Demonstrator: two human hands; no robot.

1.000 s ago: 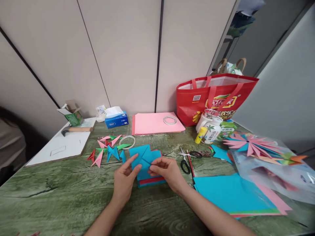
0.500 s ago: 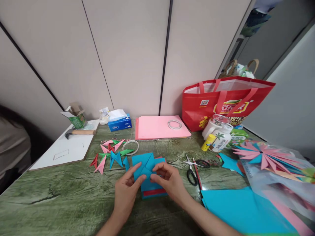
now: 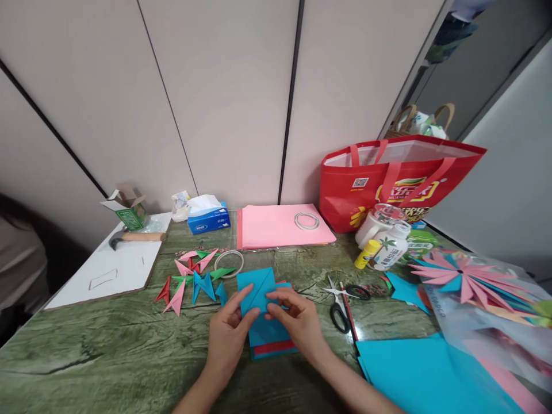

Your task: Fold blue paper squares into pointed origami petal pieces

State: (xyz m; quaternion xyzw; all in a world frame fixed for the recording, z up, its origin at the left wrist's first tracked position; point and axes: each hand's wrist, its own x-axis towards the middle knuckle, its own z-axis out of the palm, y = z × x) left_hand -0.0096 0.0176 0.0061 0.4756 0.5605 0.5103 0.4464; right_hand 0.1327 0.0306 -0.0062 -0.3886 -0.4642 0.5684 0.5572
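A folded blue paper [image 3: 259,287] with a diagonal crease is held up between both hands. My left hand [image 3: 230,328] pinches its left side, thumb near the lower edge and fingers along the left. On the right edge, my right hand [image 3: 297,323] closes thumb and fingertips on the same paper. Beneath it lies a stack of blue and red paper [image 3: 272,339], partly covered by the held piece and my hands. Small folded paper shapes [image 3: 203,283] in pink, red, green and blue lie to the left, with a white tape ring [image 3: 229,264] beside them.
Scissors [image 3: 340,307] and a pencil [image 3: 350,313] lie right of my hands, before a glue stick [image 3: 367,254] and white jars [image 3: 390,244]. Blue sheets [image 3: 414,368] cover the front right. Behind are pink sheets [image 3: 276,227], a red bag [image 3: 345,195], a tissue box [image 3: 209,218] and a hammer [image 3: 140,236].
The held paper's right part, which stuck out as a flap, is now folded in, so the piece looks like a narrower rectangle. Both hands still grip it, slightly further right in view.
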